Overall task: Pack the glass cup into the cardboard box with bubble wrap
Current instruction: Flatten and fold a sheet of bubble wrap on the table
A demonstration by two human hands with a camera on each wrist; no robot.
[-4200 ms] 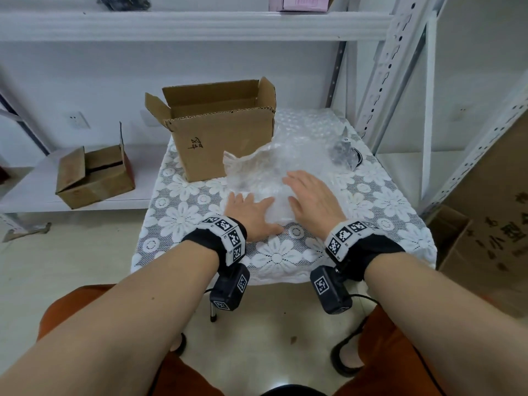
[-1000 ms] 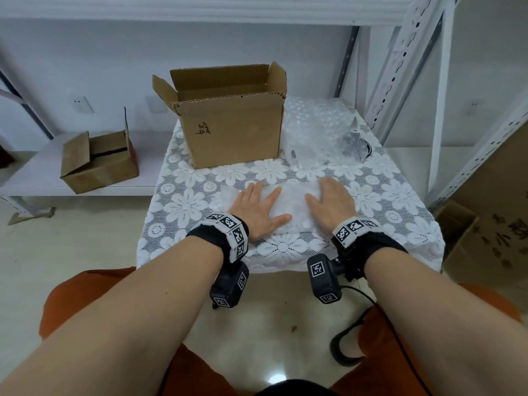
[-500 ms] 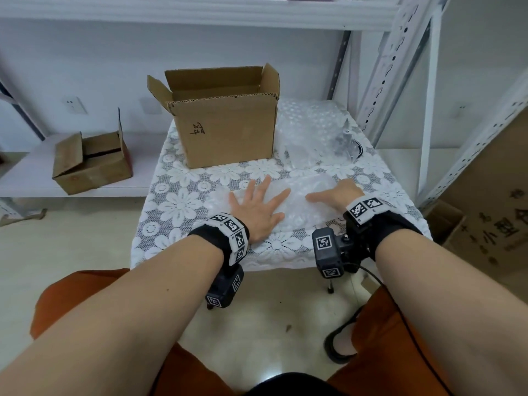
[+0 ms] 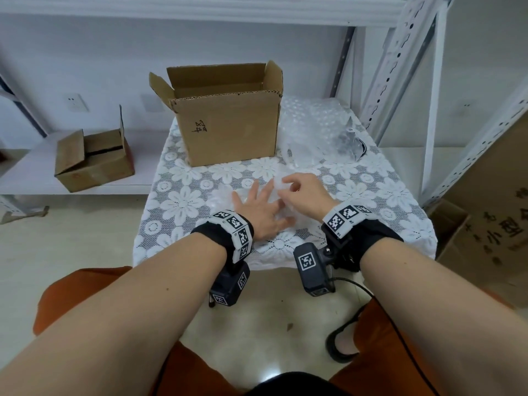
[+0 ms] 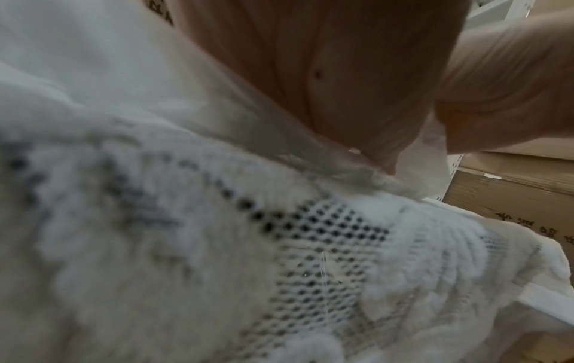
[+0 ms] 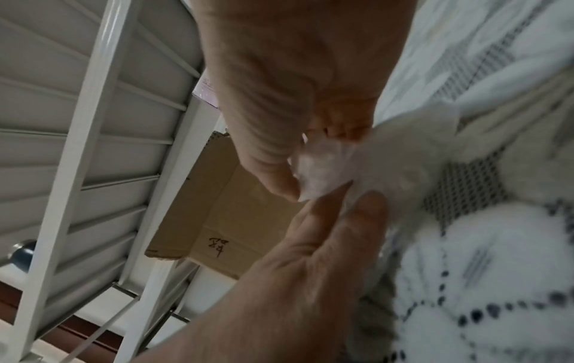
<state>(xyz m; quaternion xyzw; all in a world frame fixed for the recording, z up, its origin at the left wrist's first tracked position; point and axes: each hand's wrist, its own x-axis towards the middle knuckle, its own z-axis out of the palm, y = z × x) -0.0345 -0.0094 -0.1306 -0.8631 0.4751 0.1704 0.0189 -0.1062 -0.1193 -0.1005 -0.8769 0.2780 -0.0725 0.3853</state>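
A clear bubble wrap sheet [image 4: 220,198] lies on the lace-covered table [image 4: 183,201], in front of the open cardboard box [image 4: 228,130]. My left hand [image 4: 257,207] presses flat on the sheet with its fingers spread. My right hand [image 4: 285,187] pinches the sheet's right edge between thumb and fingers and holds it lifted over the left fingers. The right wrist view shows this pinched corner [image 6: 323,169] close up, with the left fingers [image 6: 329,235] below it. I cannot pick out the glass cup for certain; a clear shape [image 4: 293,157] stands beside the box.
A heap of more bubble wrap [image 4: 311,121] with a dark object [image 4: 353,141] in it lies at the back right. A smaller cardboard box [image 4: 91,161] sits on the low shelf to the left. White metal rack posts [image 4: 391,58] rise on the right, with large cartons [image 4: 491,212] beyond.
My right hand left its flat rest on the sheet's right side, took hold of that edge and brought it left toward the left hand. The left hand stays pressed on the sheet.
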